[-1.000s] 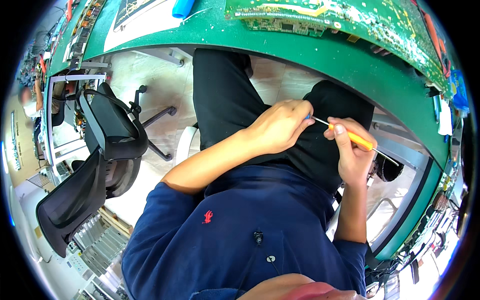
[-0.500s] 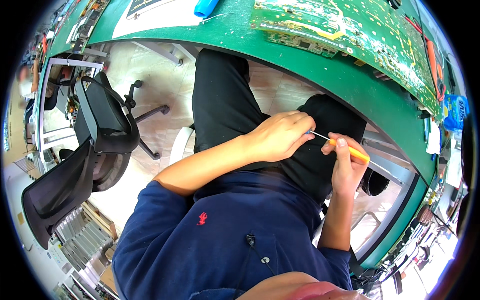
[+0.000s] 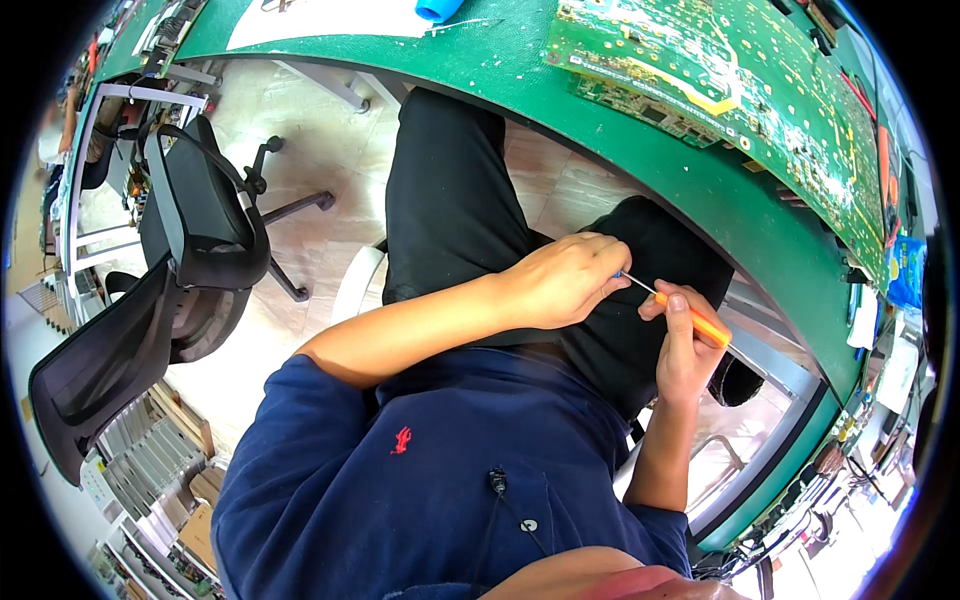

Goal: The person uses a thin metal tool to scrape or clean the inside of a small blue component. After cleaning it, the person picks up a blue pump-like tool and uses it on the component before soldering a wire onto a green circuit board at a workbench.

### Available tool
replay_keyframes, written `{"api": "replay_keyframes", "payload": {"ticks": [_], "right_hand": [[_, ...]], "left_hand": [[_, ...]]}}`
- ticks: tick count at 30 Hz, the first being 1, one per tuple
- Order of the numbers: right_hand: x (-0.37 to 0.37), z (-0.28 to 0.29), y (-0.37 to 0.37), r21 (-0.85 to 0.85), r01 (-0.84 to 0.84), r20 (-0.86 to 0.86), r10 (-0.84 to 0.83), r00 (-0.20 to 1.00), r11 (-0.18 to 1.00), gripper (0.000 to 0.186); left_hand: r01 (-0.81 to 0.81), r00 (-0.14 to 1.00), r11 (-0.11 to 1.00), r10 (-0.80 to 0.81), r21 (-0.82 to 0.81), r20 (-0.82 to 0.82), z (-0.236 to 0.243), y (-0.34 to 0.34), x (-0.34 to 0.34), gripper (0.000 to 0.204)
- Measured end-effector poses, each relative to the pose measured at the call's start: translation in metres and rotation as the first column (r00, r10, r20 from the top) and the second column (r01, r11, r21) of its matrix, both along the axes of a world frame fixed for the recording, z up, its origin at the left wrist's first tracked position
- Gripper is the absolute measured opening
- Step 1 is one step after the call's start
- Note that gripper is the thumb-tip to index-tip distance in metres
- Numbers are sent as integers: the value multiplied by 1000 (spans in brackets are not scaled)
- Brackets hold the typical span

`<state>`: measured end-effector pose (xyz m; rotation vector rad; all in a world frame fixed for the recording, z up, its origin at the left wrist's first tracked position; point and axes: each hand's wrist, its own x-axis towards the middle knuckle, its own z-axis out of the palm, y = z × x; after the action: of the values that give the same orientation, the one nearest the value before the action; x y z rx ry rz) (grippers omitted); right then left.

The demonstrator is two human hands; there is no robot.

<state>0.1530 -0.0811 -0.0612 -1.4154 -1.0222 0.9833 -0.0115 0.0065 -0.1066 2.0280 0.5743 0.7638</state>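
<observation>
Orange showed between the thumb and fingers of the right hand (image 3: 684,345), which were closed round the handle of a slim tool (image 3: 710,330). Its metal shaft (image 3: 639,283) ran to the fingertips of the left hand (image 3: 573,282), which pinched a small blue piece (image 3: 619,274), mostly hidden by those fingers. Both hands were above black trousers (image 3: 450,200). Beyond them, the edge of a green table (image 3: 520,85) stood between the hands and a green circuit board (image 3: 690,75). Farther left were a blue cylinder (image 3: 438,9), a white sheet (image 3: 330,25) and a black chair (image 3: 205,210). A red embroidered emblem (image 3: 401,440) marked the navy shirt (image 3: 420,500); any print on the blue packet (image 3: 906,275) at far right was too small to make out.
</observation>
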Motion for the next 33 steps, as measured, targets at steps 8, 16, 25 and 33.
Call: {"api": "replay_keyframes", "payload": {"ticks": [8, 16, 25, 33], "right_hand": [[12, -5, 2, -17, -67, -154, 63, 986, 998, 22], [5, 14, 18, -114, -45, 149, 62, 987, 992, 17], [2, 1, 24, -32, -123, 264, 127, 956, 992, 14], [12, -14, 22, -87, -127, -6, 127, 992, 988, 16]], "left_hand": [[41, 998, 997, -38, -63, 48, 2, 1, -1, 15], [33, 999, 994, -36, -104, -34, -5, 8, 0, 15], [-4, 997, 991, -6, -133, -71, -13, 9, -1, 14], [-3, 999, 988, -5, -154, -52, -11, 10, -1, 16]]}}
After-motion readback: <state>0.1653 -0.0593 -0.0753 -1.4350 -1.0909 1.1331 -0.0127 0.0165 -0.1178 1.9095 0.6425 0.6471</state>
